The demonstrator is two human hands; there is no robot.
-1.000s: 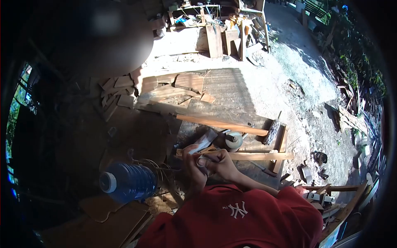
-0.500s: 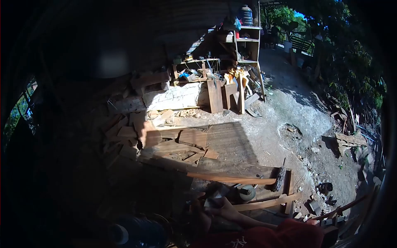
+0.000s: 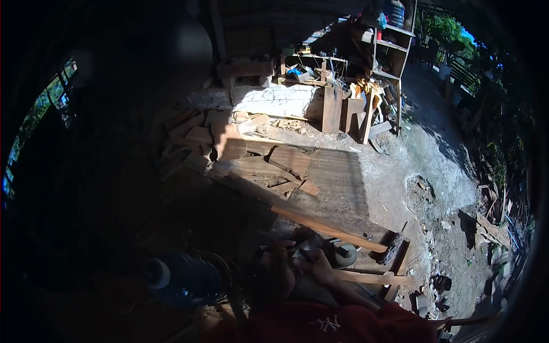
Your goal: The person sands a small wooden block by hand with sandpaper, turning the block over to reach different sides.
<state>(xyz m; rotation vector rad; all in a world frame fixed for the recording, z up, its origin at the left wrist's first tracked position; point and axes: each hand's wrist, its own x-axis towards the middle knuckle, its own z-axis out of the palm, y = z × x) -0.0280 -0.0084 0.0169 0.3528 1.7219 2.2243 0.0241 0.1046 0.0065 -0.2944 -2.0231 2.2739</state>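
My right hand (image 3: 315, 266) is closed on a small pale piece that I cannot make out, low in the middle of the view. Just left of it, in deep shade, my left hand (image 3: 278, 267) is raised with its fingers bent; whether it grips anything is too dark to tell. A round grey-green object (image 3: 345, 255) lies right of my right hand. Beyond the hands, a long reddish wooden strip (image 3: 329, 228) runs across the workbench (image 3: 366, 226). Another curved wooden strip (image 3: 372, 279) lies nearer, beside my right forearm.
A large blue water bottle (image 3: 189, 279) lies at the lower left. Wood offcuts (image 3: 197, 134) are heaped beyond the bench on the left. A wooden shelf (image 3: 392, 57) stands at the back, and a dark rough block (image 3: 392, 248) sits at the bench's right end.
The view has turned left and tilted down, so the background sits farther right and higher. The two hands are slightly farther apart, and more of the blue bottle shows.
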